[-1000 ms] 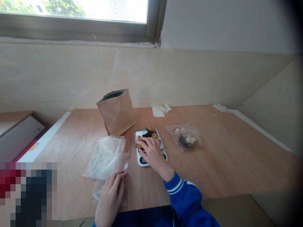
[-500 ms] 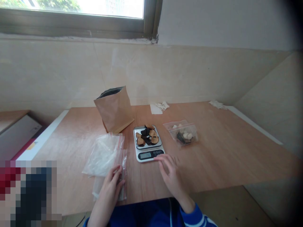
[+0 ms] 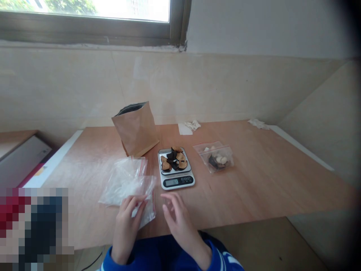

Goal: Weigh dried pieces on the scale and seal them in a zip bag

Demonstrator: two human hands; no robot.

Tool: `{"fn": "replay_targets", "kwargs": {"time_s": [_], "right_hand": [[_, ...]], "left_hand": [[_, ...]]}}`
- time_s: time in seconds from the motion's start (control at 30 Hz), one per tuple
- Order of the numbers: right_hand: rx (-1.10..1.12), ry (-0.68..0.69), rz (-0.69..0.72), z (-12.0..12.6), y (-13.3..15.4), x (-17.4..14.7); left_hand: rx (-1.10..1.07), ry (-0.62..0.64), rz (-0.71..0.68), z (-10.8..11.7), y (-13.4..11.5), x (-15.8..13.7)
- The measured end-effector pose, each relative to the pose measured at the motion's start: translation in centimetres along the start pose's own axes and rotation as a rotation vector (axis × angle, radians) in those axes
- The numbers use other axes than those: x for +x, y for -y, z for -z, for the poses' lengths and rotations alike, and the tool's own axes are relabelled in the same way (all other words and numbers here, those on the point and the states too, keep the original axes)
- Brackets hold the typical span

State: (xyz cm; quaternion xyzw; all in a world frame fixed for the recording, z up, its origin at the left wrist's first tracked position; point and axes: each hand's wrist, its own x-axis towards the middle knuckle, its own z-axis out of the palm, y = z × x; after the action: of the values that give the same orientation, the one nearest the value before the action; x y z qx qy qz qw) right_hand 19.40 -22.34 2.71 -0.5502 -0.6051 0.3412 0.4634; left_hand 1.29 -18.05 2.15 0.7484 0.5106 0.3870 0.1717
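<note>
Pale tiled wall [image 3: 158, 82] runs across the frame, with a window [image 3: 84, 8] at the upper left and a wooden table [image 3: 262, 184] below. Near the table's back edge, left of centre, a brown paper bag [image 3: 137, 131] stands upright, its mouth open. Just right of it, at the frame's centre, a scale [image 3: 180, 182] bears several dark-edged brown slices [image 3: 166, 165]; its display is too small to read. Right of the scale lies a filled bag [image 3: 217, 160] with pale and dark pieces inside. Behind these, a crumpled tissue [image 3: 193, 125] touches a white sheet [image 3: 184, 129].

At the lower left of centre, 2 clear bags overlap: the back bag [image 3: 120, 182] lies flat, and the front bag [image 3: 148, 214] sits nearer the bottom. Its upper edge is pinched between the thumb and fingers of the left hand [image 3: 128, 222]. The right hand [image 3: 179, 226], at the bottom centre, is just beside the front bag, apart from it and holding nothing, thumb and curved fingers moderately spread. Both sleeves are blue.
</note>
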Motion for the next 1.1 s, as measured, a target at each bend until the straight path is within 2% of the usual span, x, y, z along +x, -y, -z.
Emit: {"fn": "replay_targets", "kwargs": {"time_s": [0.1,0.17,0.27,0.4,0.47,0.6,0.7,0.77,0.9,1.07,1.1], "right_hand": [[0.13,-0.04,-0.18,-0.4,0.3,1.5],[0.26,-0.031,-0.252,-0.7,0.6,2.8],[0.413,0.018,-0.262,-0.7,0.7,5.0],[0.513,0.02,-0.305,0.6,0.3,6.8],[0.514,0.012,-0.295,1.8,0.3,7.0],[0.338,0.066,-0.102,4.6,0.3,6.8],[0.029,-0.096,0.054,6.8,-0.7,7.1],[-0.186,-0.21,0.128,7.9,-2.0,7.7],[-0.465,-0.181,0.211,8.8,-4.4,8.8],[-0.553,-0.149,0.268,8.3,-5.7,9.2],[-0.556,-0.15,0.273,8.2,-5.8,9.3]], "left_hand": [[-0.125,-0.117,-0.067,0.5,-1.6,0.2],[-0.207,-0.193,-0.084,0.5,-2.6,0.6],[-0.325,-0.324,-0.066,0.2,-3.5,1.4],[-0.4,-0.65,-0.038,-0.3,-3.8,2.9],[-0.406,-0.767,-0.023,-0.5,-3.7,3.9],[-0.428,-0.853,-0.045,-0.9,-3.6,6.2],[-0.434,-0.971,-0.071,-1.4,-3.6,8.4],[-0.419,-1.001,-0.05,-2.0,-3.6,10.0],[-0.499,-0.971,0.032,-3.8,-3.8,12.3],[-0.617,-0.864,0.164,-6.5,-3.2,12.1],[-0.634,-0.889,0.175,-6.9,-3.0,11.9]]}}
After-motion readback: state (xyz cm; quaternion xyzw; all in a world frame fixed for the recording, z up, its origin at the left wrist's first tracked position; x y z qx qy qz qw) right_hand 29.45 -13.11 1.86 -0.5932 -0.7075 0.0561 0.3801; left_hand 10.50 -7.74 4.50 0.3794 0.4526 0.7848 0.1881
